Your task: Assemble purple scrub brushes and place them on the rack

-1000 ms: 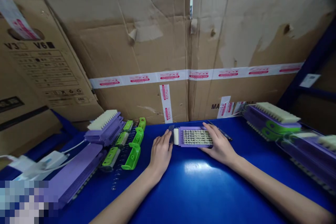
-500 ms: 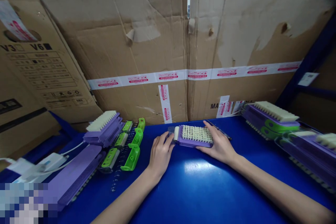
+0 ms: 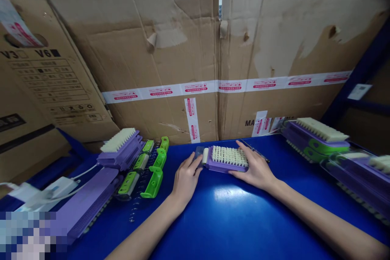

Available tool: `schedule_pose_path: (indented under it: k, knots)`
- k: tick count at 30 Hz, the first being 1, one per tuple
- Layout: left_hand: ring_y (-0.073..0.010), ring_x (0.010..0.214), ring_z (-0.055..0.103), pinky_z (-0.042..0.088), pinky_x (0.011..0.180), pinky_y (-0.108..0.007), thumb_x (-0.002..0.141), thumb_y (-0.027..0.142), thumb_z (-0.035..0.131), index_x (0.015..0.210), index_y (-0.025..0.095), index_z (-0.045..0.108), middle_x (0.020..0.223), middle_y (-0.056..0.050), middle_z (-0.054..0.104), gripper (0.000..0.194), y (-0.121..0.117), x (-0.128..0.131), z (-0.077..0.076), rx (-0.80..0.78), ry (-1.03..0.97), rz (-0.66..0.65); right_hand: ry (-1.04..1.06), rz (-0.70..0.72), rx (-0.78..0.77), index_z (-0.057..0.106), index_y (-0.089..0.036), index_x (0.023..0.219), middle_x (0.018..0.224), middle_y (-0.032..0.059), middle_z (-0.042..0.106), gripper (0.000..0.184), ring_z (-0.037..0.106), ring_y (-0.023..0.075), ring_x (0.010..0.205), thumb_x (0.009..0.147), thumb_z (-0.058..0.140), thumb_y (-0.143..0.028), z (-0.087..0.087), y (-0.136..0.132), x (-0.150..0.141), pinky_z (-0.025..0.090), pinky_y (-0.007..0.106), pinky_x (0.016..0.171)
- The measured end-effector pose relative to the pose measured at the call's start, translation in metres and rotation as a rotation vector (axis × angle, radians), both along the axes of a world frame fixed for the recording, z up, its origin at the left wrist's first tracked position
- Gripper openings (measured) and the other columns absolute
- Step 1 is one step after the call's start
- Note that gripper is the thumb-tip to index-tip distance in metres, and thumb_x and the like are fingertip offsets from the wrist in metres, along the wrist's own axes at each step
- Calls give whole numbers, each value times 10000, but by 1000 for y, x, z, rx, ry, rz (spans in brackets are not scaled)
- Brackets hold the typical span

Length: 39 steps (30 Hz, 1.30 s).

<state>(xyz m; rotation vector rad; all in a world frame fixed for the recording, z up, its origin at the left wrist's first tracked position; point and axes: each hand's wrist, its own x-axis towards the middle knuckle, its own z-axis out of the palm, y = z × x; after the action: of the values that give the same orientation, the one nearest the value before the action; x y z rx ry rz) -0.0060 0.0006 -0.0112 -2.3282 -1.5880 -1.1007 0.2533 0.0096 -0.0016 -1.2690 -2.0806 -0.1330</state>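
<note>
A purple brush (image 3: 229, 158) with cream bristle tufts facing up lies over the blue table, slightly tilted down to the right. Its right end sits in my right hand (image 3: 258, 170), thumb along the near side and fingers along the far side. At the other end, my left hand (image 3: 186, 174) has its fingers closed around a clear plastic piece (image 3: 199, 152) beside a cream block (image 3: 205, 156). The fingers partly cover the clear piece. A thin dark tool (image 3: 254, 149) lies behind my right hand.
On the left are stacked purple brushes (image 3: 122, 150), green-and-clear parts (image 3: 127, 183), green clips (image 3: 154, 183), springs (image 3: 132, 211) and a white power strip (image 3: 59, 189). More brushes (image 3: 317, 136) stand at the right. Cardboard (image 3: 161, 61) walls the back of the blue table (image 3: 231, 227).
</note>
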Motion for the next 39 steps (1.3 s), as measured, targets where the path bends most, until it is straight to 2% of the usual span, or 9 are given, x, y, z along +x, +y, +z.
schedule_pose_path:
  k: [7, 17, 28, 34, 39]
  knots:
    - [-253, 1083, 613, 538, 896, -420, 787, 73, 566, 1195, 240, 592, 1268, -108, 582, 441, 0, 2, 1, -27, 91, 21, 13, 16, -34, 217, -207, 1444, 1216, 168, 595, 940, 607, 350, 1052, 685, 689, -499, -2, 1, 0, 511, 507, 830]
    - [-242, 1108, 600, 524, 924, -418, 790, 70, 528, 1180, 211, 591, 1253, -109, 590, 419, 2, 0, 0, -37, 18, -52, 50, 21, -71, 209, -230, 1452, 1241, 159, 582, 934, 599, 356, 1072, 693, 682, -500, -3, 2, 0, 514, 518, 826]
    - [-232, 1076, 619, 520, 935, -395, 768, 80, 565, 1128, 177, 615, 1205, -120, 616, 377, 0, 2, 2, -77, -58, -100, 72, 8, -106, 210, -228, 1452, 1267, 159, 571, 927, 602, 349, 1080, 697, 680, -491, -1, 1, -3, 509, 517, 849]
    - [-225, 1067, 622, 532, 912, -404, 783, 129, 586, 1111, 202, 605, 1186, -101, 622, 336, 0, 3, 1, -76, -54, -130, 63, 22, -109, 213, -224, 1450, 1265, 161, 572, 922, 602, 348, 1082, 701, 678, -497, 0, 1, -2, 509, 526, 858]
    - [-211, 1034, 636, 542, 891, -395, 779, 137, 617, 1110, 216, 593, 1137, -72, 648, 342, 0, 2, 1, -85, -132, -145, 30, 84, -18, 228, -230, 1444, 1284, 154, 556, 882, 565, 340, 1140, 724, 673, -478, 2, -1, 0, 482, 536, 916]
